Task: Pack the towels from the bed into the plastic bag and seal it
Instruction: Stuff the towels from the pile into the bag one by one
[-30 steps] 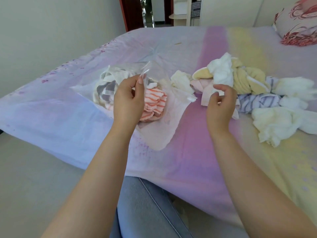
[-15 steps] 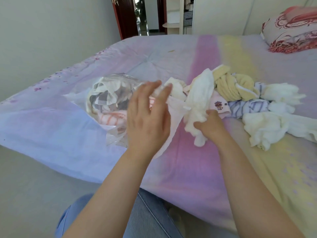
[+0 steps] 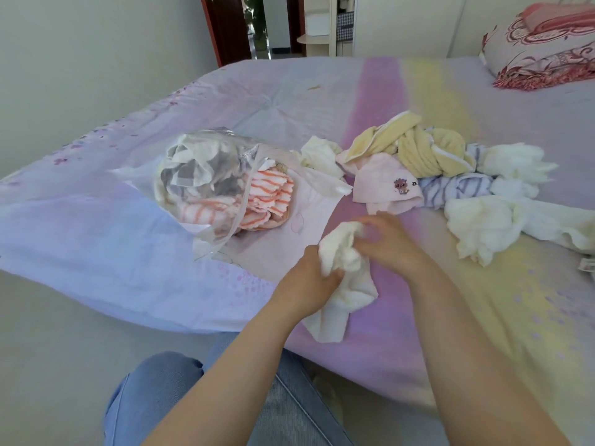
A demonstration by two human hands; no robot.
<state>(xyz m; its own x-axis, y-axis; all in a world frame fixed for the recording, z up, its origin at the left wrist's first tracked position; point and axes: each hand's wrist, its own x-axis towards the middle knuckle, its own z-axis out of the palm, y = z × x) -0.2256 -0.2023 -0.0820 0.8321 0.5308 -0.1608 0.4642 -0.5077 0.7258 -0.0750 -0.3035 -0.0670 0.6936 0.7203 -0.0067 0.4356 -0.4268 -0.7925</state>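
A white towel (image 3: 342,278) is bunched between both hands near the bed's front edge. My left hand (image 3: 306,280) grips its lower part and my right hand (image 3: 391,243) grips its top. The clear plastic bag (image 3: 209,175) lies on the bed to the left, mouth open toward me, with a grey-checked towel inside and an orange-striped towel (image 3: 267,201) sticking out. A pile of loose towels lies to the right: pink (image 3: 386,185), yellow (image 3: 415,149), blue-striped (image 3: 457,188) and white (image 3: 483,223).
The bed (image 3: 322,98) has a purple, pink and yellow sheet. A red-patterned pillow (image 3: 544,49) sits at the far right corner. A wall stands to the left and a doorway (image 3: 257,24) at the back. My blue-jeaned knee (image 3: 167,400) is below the bed's edge.
My left hand left the bag and came to the white towel. My right hand pulled that towel from the pile toward the bed's front edge. The bag now lies unheld.
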